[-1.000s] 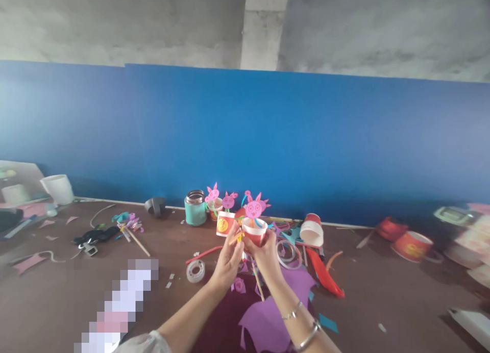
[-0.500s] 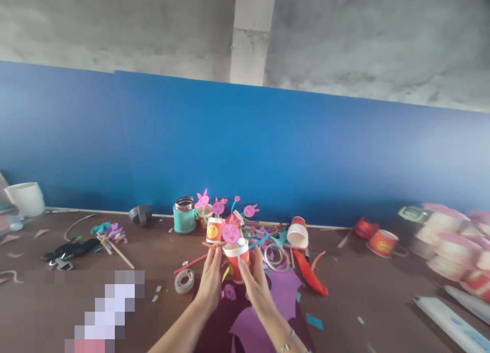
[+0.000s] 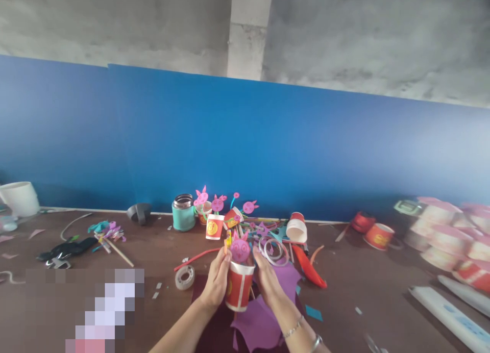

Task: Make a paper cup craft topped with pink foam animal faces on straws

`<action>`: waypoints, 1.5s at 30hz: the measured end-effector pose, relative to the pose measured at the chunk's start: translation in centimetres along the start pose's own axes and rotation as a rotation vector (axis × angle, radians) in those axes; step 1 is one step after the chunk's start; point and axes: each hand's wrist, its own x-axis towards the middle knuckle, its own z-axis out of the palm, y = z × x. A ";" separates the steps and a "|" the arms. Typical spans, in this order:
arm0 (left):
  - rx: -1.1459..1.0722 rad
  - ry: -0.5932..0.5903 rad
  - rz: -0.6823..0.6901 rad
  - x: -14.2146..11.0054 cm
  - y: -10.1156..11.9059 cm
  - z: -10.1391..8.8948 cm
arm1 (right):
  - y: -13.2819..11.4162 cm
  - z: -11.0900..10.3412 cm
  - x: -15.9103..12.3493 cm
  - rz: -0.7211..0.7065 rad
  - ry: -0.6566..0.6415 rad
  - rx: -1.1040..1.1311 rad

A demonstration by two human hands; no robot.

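A red paper cup (image 3: pixel 240 287) with a white rim and a white stripe stands upright between my hands, above purple sheet pieces. Rising from it is a pink cut-out animal face (image 3: pixel 240 250) with pointed ears. My left hand (image 3: pixel 216 280) lies along the cup's left side, its fingertips pinched on a small orange strip (image 3: pixel 226 248). To the right, my right hand (image 3: pixel 269 279) has its fingers stretched out beside the cup; whether it touches the cup I cannot tell. Just behind stand a lidless teal jar (image 3: pixel 184 213) and a red-and-white cup (image 3: pixel 215 227) with another pink face.
A tape roll (image 3: pixel 185 278) and a red strip (image 3: pixel 199 257) lie left of my hands. Purple sheet (image 3: pixel 260 325), white rings (image 3: pixel 274 251) and a red piece (image 3: pixel 311 268) lie at the right. Stacked pink-and-white cups (image 3: pixel 446 235) stand far right, with a blue wall behind.
The paper cup has come lower and nearer to me and shows its striped side. My right thumb has left the cup's front. The pink face has moved with the cup.
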 end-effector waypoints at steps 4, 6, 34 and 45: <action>0.018 0.000 0.044 -0.1 0.4 0.1 | 0.0 -0.4 -0.1 0.138 0.024 0.007; 0.028 -0.038 0.063 -0.2 0.8 0.3 | -0.4 -0.5 -0.2 0.127 0.057 0.018; 0.003 -0.077 0.100 -0.6 0.5 1.9 | -1.3 1.3 -1.1 0.133 0.395 0.235; -0.211 -0.031 0.030 -0.2 0.4 1.0 | -2.3 1.3 -0.8 -0.099 0.108 0.292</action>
